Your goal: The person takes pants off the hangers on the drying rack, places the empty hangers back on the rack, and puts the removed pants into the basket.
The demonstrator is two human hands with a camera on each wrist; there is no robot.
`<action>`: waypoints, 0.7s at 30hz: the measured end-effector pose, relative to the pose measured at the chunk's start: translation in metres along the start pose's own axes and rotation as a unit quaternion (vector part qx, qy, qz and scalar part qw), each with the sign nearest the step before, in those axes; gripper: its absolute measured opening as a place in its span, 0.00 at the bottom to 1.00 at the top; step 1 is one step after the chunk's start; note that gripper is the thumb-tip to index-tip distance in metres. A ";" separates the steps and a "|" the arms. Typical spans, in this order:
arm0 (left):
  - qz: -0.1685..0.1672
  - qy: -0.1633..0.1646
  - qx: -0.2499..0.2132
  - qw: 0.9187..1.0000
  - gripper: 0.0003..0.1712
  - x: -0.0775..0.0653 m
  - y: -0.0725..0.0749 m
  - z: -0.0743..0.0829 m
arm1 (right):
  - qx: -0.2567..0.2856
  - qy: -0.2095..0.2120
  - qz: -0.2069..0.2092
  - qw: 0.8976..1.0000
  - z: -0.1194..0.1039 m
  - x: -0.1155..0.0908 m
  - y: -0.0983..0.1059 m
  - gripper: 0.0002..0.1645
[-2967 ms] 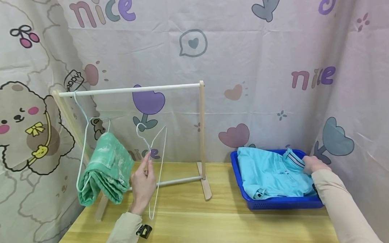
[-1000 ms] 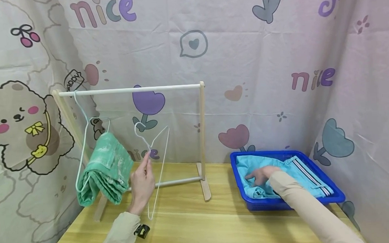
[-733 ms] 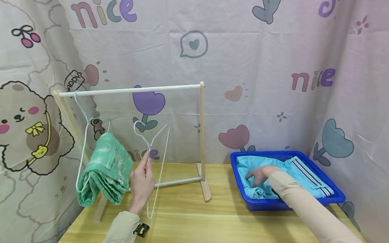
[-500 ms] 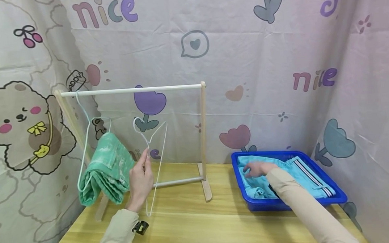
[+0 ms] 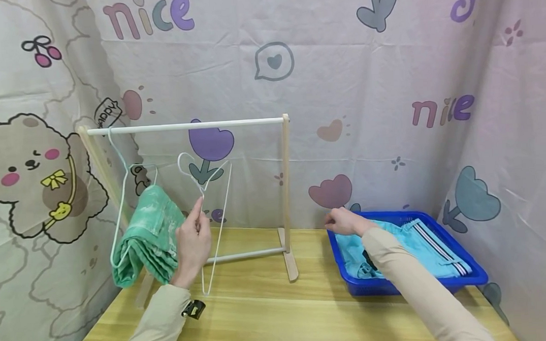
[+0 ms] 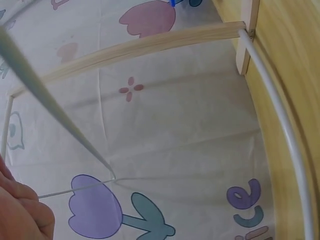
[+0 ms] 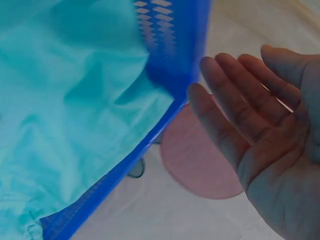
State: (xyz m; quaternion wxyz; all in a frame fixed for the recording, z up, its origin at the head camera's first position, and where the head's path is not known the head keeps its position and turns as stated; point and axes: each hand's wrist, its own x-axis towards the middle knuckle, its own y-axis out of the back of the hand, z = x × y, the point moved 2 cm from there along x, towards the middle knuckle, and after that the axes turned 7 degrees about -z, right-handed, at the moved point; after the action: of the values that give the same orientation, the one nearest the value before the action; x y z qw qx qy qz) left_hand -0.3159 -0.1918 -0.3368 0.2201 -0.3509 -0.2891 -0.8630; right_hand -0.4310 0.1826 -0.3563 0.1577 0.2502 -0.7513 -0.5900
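My left hand [image 5: 192, 240] pinches the neck of an empty white wire hanger [image 5: 211, 214] and holds it upright in front of the small wooden rack [image 5: 285, 190], below the white rail [image 5: 184, 126]. In the left wrist view only a bit of that hand [image 6: 20, 210] and the hanger wire [image 6: 50, 105] show. My right hand [image 5: 344, 222] hovers with straight fingers [image 7: 235, 110] and bare palm above the left rear rim of the blue basket [image 5: 465, 279], holding nothing. A folded light-blue garment [image 5: 414, 251] with a striped band lies in the basket [image 7: 170, 80].
A second white hanger [image 5: 123, 197] hangs at the rail's left end, carrying a folded green towel [image 5: 150, 242]. The rack stands on a wooden table [image 5: 279, 317] against a printed curtain backdrop [image 5: 342, 86]. The basket sits at the table's right rear corner.
My right hand has lifted off the garment and moved left, over the basket's left rim. My left hand has raised the hanger a little and shifted it left.
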 end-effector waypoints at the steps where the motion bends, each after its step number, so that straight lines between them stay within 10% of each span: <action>1: 0.000 -0.002 -0.001 1.000 0.25 0.001 0.001 0.001 | 0.000 0.011 0.010 1.000 -0.004 0.002 0.002 0.10; 21: 0.028 0.018 -0.010 0.999 0.25 0.018 0.018 0.022 | 0.035 0.043 0.106 0.993 -0.065 0.033 0.014 0.14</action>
State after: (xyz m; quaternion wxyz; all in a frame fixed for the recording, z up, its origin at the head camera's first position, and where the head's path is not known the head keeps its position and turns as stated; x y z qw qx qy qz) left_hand -0.3060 -0.1937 -0.3044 0.2461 -0.3456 -0.2658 -0.8656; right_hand -0.4268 0.1142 -0.3284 0.2422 0.1998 -0.7863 -0.5321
